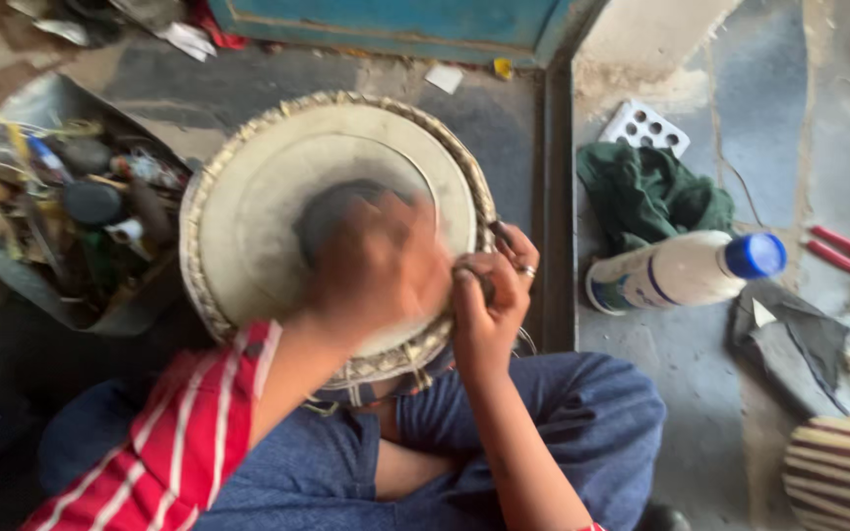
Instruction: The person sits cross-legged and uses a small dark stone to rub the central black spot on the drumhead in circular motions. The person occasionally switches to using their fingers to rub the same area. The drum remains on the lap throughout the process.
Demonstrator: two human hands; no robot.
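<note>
drum (277,187) lies face-up on lap, ahead of both hands. left hand (376,265) blurred on skin, grip unclear; right hand (489,295) pinched at near rim.

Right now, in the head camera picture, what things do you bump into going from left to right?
Metal tray of tools → round drum → green cloth → white bottle with blue cap → red-handled pliers.

Left hand (376,265) blurred over drum head (258,197); right hand (492,295) pinching braided rim (479,197)
</note>
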